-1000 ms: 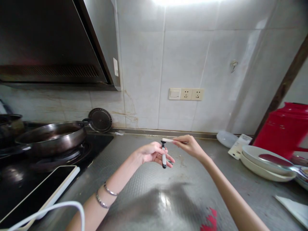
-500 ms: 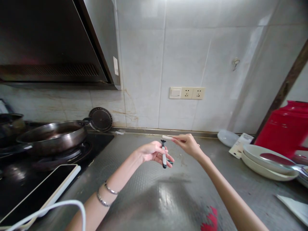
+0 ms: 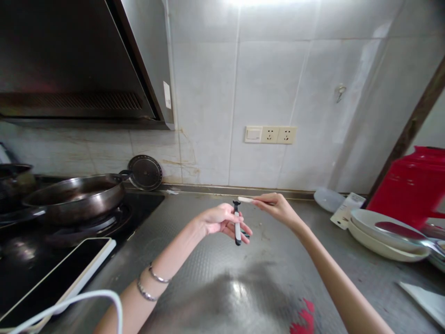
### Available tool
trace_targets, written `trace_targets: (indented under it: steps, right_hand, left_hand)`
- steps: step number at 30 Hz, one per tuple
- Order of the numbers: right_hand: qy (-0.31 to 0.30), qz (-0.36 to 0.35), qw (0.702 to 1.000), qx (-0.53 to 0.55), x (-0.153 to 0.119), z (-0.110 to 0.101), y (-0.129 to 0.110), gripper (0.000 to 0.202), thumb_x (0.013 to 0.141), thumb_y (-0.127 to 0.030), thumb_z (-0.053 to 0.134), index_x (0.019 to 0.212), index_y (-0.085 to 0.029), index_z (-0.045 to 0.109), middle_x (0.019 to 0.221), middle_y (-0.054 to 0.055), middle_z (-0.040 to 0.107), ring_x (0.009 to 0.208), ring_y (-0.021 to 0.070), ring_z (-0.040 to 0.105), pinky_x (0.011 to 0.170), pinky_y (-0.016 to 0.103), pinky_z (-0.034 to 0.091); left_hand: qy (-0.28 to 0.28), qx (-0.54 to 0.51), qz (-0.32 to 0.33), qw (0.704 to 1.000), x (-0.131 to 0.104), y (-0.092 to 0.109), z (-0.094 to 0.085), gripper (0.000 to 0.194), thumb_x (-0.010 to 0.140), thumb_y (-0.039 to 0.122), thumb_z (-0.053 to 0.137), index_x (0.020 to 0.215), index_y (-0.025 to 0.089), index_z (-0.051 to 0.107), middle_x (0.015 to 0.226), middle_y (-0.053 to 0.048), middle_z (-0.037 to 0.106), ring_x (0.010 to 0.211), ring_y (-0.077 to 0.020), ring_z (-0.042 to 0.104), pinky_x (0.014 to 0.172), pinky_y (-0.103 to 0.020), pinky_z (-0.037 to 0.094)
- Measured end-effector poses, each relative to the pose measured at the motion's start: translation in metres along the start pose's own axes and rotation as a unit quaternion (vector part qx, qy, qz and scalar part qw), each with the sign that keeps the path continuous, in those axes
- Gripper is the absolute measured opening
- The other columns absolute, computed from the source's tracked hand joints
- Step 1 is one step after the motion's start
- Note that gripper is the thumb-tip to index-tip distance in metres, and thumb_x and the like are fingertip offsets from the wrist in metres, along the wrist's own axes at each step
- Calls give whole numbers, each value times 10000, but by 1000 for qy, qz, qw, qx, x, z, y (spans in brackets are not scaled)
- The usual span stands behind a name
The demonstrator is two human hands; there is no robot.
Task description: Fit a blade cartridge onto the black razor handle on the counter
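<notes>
Holding two slim things close together, tip to head, a person is working with bare hands above a counter (image 3: 203, 278). The tool (image 3: 237, 232) is standing nearly upright in mid-air, its black forked head on top and its pale handle below. A white stick (image 3: 245, 200) is pointing leftward at that head; whether they are touching or only just beside each other cannot be told. The step in hand appears to be lining up the stick's tip with the head. The next move seems to be calling for a steady left grip and small, careful motion on the right.

The left hand (image 3: 219, 219) is pinching the handle between thumb and fingers, the lower fingers loosely spread behind it. The right hand (image 3: 274, 205) is clamping the stick at its far end, palm facing down and wrist bent. The hands are staying apart, bridged only by what they are holding. Both forearms are slanting inward from the lower corners, the left one wearing bracelets (image 3: 146, 291).

Farther out, a pan (image 3: 83, 199) is sitting on the left, and a red jug (image 3: 406, 185) is standing on the right.
</notes>
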State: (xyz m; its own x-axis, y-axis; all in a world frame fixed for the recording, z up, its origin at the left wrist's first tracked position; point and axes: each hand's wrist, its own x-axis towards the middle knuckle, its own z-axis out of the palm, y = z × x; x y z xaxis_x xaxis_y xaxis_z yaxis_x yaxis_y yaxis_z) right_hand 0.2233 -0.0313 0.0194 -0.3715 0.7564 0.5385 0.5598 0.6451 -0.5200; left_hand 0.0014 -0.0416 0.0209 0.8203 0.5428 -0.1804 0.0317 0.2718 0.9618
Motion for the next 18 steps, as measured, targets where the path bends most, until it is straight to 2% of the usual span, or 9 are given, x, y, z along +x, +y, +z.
trace_targets:
  steps: [3, 9, 14, 16, 18]
  right_hand:
    - [-1, -11, 1000, -16, 1, 1, -1, 403, 820, -457, 483, 866, -137, 723, 730, 54, 695, 635, 170, 583, 545, 226, 401]
    - [68, 23, 994, -88, 2, 2, 16, 385, 832, -428, 463, 900, -143, 714, 775, 39, 694, 654, 170, 575, 590, 233, 396]
    - [57, 23, 989, -136, 3, 5, 21, 357, 842, -320, 414, 1038, -139, 650, 779, 35, 663, 671, 168, 560, 597, 225, 377]
    - [53, 21, 988, -145, 4, 8, 22, 332, 841, -295, 398, 987, -134, 649, 762, 51, 654, 654, 165, 552, 585, 223, 366]
    - [58, 45, 985, -158, 4, 12, 21, 324, 853, -286, 361, 851, -140, 650, 691, 56, 637, 604, 158, 540, 559, 223, 348]
  left_hand:
    - [4, 1, 2, 1000, 0, 0, 2, 325, 708, 282, 676, 786, 154, 388, 836, -160, 690, 691, -250, 679, 639, -359, 510]
    - [-5, 7, -4, 1000, -4, 3, 4, 329, 705, 271, 672, 778, 158, 373, 842, -159, 686, 678, -245, 678, 645, -370, 513]
    - [31, 36, 30, 998, -18, 16, 0, 317, 722, 275, 659, 800, 157, 375, 848, -154, 684, 690, -252, 678, 594, -339, 518]
    - [57, 48, 47, 996, -24, 22, -3, 308, 729, 272, 651, 800, 156, 374, 855, -154, 682, 690, -256, 678, 562, -316, 514]
    - [79, 61, 62, 993, -30, 27, -5, 307, 730, 272, 647, 799, 154, 372, 867, -159, 679, 690, -254, 678, 546, -299, 512]
